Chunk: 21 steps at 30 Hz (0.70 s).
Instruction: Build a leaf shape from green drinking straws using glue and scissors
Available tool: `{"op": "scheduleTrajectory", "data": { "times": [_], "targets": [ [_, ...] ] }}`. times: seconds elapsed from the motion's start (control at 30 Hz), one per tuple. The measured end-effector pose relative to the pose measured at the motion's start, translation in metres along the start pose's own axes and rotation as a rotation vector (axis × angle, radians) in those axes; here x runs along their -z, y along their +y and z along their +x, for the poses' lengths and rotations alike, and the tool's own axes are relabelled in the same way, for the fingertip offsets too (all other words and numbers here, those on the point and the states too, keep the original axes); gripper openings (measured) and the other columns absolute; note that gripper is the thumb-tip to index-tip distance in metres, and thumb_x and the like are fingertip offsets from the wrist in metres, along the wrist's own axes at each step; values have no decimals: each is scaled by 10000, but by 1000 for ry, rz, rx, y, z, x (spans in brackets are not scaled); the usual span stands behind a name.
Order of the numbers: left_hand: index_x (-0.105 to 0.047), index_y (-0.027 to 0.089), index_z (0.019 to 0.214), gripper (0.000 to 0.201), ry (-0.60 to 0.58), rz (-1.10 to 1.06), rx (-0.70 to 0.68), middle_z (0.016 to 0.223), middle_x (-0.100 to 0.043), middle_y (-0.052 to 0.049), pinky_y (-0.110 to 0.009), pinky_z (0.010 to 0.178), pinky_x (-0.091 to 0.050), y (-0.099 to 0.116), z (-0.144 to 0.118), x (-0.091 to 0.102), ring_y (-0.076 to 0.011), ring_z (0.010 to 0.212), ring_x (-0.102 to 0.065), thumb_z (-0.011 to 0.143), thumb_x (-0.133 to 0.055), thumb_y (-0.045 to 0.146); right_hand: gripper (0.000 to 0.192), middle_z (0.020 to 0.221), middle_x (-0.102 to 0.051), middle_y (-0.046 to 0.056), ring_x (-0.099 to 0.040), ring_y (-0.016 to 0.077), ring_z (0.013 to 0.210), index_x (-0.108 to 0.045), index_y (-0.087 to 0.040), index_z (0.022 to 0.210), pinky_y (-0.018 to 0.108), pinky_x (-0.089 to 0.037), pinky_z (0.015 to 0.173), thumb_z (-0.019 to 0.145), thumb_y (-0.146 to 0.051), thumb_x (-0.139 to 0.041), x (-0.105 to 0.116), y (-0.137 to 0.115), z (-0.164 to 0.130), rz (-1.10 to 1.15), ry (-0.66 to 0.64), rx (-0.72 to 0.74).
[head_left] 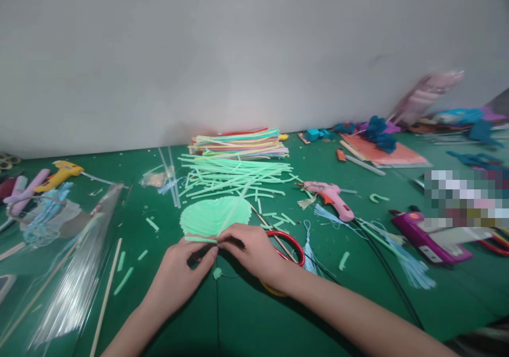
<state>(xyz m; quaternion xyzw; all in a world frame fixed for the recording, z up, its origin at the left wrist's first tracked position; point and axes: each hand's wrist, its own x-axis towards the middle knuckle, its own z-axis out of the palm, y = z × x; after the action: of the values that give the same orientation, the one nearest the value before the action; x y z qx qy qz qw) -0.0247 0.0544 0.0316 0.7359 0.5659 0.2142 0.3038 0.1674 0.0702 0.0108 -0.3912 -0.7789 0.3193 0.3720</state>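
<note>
Both hands meet at the near edge of a light-green fan-shaped piece [210, 214], which looks made of pipe cleaners laid side by side. My left hand [185, 269] is closed, thumb and fingers pinching a green pipe cleaner [199, 238] that lies across the fan's lower edge. My right hand [252, 248] pinches the same spot, where a paler green length [236, 208] slants up over the fan. The fingertips hide where these strands join. Just below hangs or lies a small green tuft [217, 273] with a thin thread. Red-handled scissors [298, 245] lie partly under my right wrist.
Behind the fan lie a loose heap of green pipe cleaners [238, 176] and a multicoloured bundle [238, 144]. Right of them are a pink glue gun [330, 198], a purple glue gun [429, 240] and blue tassels [415, 267]. A yellow glue gun [61, 174] and plastic-wrapped rods [79, 277] lie left.
</note>
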Motion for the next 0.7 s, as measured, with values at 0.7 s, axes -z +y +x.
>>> {"op": "scheduleTrajectory", "data": {
  "times": [0.7],
  "targets": [
    [-725,190,839,297,-16,-245,163,717,-725,-17,-259,559,-449,-12,12,16,-179,614,-612,764,-678,474,134,899,-724,22,-664,153,817,-666,-203,955,245,-489,737,938,-231,-537,8,-3,0,59,-126,-74]
  ]
}}
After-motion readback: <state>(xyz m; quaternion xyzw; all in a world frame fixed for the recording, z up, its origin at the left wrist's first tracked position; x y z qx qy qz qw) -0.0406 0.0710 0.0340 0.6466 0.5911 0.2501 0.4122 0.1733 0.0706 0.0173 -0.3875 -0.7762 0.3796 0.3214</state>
